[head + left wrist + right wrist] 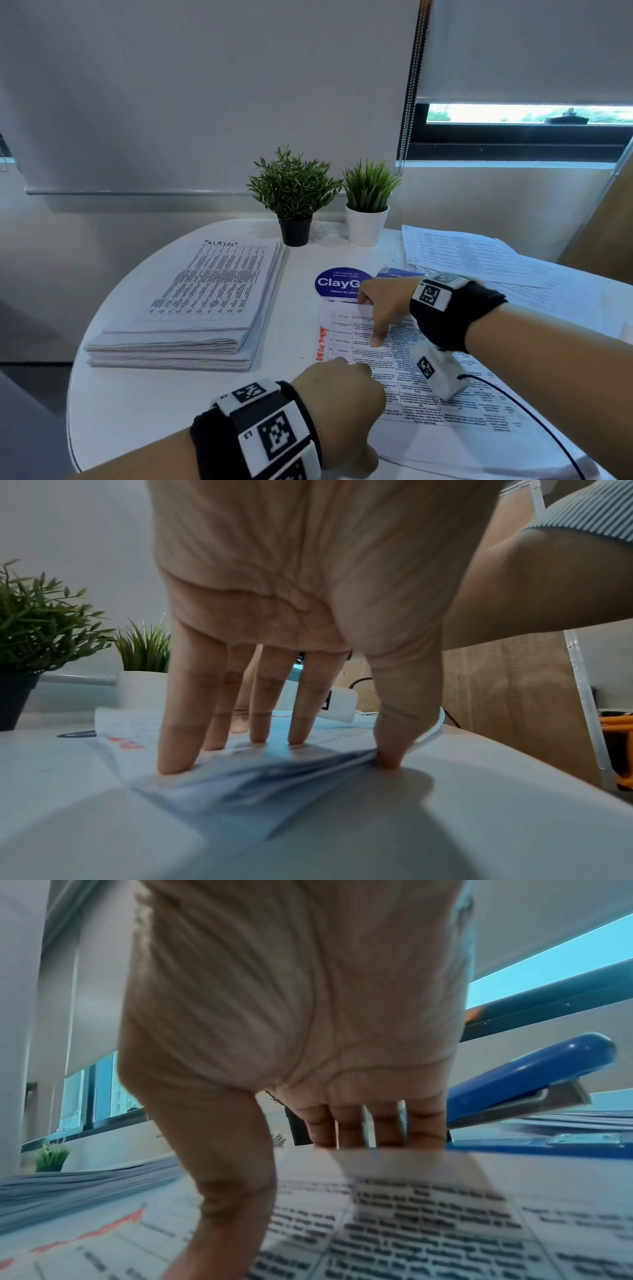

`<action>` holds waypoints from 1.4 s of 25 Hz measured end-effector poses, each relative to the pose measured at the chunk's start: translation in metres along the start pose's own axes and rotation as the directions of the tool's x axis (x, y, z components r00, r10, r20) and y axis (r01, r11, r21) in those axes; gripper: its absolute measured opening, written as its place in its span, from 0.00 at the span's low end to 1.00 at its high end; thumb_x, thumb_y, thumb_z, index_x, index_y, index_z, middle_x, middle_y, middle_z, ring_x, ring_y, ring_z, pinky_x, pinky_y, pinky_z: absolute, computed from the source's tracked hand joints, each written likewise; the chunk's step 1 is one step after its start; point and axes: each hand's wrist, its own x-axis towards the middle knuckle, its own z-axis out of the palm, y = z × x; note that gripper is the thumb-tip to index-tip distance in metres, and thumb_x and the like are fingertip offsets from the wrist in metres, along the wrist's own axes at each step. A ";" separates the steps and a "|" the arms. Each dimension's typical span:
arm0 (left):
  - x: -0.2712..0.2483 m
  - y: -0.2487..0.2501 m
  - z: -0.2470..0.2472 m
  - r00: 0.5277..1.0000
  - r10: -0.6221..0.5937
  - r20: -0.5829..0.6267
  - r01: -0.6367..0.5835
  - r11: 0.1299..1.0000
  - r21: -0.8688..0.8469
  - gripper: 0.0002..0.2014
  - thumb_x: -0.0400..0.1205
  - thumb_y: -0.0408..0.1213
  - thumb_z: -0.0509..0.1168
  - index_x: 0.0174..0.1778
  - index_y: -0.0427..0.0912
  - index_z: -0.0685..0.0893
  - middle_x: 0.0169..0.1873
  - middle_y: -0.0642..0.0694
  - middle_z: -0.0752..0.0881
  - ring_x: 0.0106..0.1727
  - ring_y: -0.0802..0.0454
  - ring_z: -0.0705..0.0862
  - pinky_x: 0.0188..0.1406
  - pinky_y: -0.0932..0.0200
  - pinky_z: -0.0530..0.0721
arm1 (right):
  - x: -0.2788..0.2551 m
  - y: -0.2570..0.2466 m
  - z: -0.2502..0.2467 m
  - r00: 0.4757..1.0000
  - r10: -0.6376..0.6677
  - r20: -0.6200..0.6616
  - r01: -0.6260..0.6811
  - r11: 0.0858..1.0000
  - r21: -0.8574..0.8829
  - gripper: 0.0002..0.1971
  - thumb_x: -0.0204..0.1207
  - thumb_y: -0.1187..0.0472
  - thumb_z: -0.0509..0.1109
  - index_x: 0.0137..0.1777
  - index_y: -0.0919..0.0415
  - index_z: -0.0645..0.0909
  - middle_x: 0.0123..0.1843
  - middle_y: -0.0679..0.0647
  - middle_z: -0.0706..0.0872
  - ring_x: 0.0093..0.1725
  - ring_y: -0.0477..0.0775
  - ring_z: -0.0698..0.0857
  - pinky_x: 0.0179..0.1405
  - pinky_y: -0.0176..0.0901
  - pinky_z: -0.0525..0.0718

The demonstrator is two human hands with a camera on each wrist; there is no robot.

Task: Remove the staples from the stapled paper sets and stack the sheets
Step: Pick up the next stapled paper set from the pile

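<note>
The head camera looks forward and down from above at a round white bench (144, 404), both wrists low in the frame. The left wrist camera sits just above the bench, facing along the left hand (291, 601). The right wrist camera, equally low, faces along the right hand (294, 1015). All three share the printed sheet (445, 394).

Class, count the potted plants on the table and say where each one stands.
2. The black pot stands at the table's far edge, behind the paper stack; the white pot stands just right of it. None looks hidden.
</note>
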 end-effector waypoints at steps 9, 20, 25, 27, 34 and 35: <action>-0.001 0.000 -0.003 1.000 0.004 0.024 -0.004 1.000 -0.003 0.18 0.77 0.50 0.71 0.52 0.38 0.85 0.48 0.41 0.80 0.45 0.39 0.79 0.36 0.52 0.74 | 0.002 0.004 0.005 0.998 -0.013 -0.054 0.010 0.999 -0.038 0.30 0.58 0.52 0.87 0.59 0.57 0.82 0.55 0.51 0.88 0.57 0.56 0.85 0.62 0.50 0.82; -0.028 -0.038 -0.001 0.870 -0.397 -0.293 0.294 0.894 -0.339 0.51 0.73 0.60 0.71 0.85 0.48 0.49 0.85 0.52 0.48 0.85 0.50 0.48 0.84 0.47 0.54 | -0.070 0.029 -0.044 0.831 -0.054 -0.554 0.314 0.867 0.387 0.13 0.64 0.57 0.85 0.43 0.58 0.85 0.42 0.51 0.90 0.43 0.53 0.89 0.43 0.46 0.85; -0.031 -0.069 -0.015 0.583 -0.760 -0.286 -0.144 0.250 -0.958 0.66 0.59 0.63 0.80 0.84 0.57 0.41 0.85 0.52 0.52 0.83 0.50 0.58 0.81 0.46 0.61 | -0.126 0.016 -0.056 0.597 0.188 -0.780 0.643 0.470 0.605 0.13 0.68 0.65 0.81 0.51 0.52 0.87 0.42 0.47 0.93 0.39 0.50 0.93 0.38 0.45 0.90; -0.024 -0.075 -0.020 0.643 -0.720 -0.261 -0.315 0.062 -0.947 0.65 0.55 0.62 0.82 0.83 0.56 0.51 0.78 0.50 0.72 0.73 0.52 0.78 0.69 0.47 0.77 | -0.137 0.007 -0.049 0.547 0.235 -0.803 0.704 0.390 0.594 0.14 0.66 0.64 0.80 0.52 0.53 0.87 0.43 0.47 0.94 0.40 0.50 0.93 0.39 0.43 0.89; -0.031 -0.061 -0.063 0.494 -0.726 -0.479 -0.572 0.144 -0.808 0.08 0.82 0.34 0.67 0.50 0.35 0.89 0.40 0.43 0.93 0.42 0.47 0.92 0.35 0.64 0.87 | -0.161 -0.017 -0.046 0.411 0.336 -0.848 0.788 0.336 0.515 0.11 0.67 0.56 0.78 0.49 0.46 0.86 0.44 0.39 0.92 0.43 0.43 0.91 0.50 0.48 0.87; -0.032 -0.059 -0.067 0.491 -0.714 -0.498 -0.596 0.141 -0.790 0.08 0.82 0.34 0.66 0.50 0.36 0.89 0.41 0.43 0.93 0.43 0.47 0.92 0.36 0.63 0.88 | -0.165 -0.018 -0.048 0.403 0.331 -0.853 0.796 0.333 0.505 0.11 0.66 0.53 0.78 0.49 0.46 0.86 0.45 0.39 0.92 0.44 0.43 0.91 0.50 0.48 0.86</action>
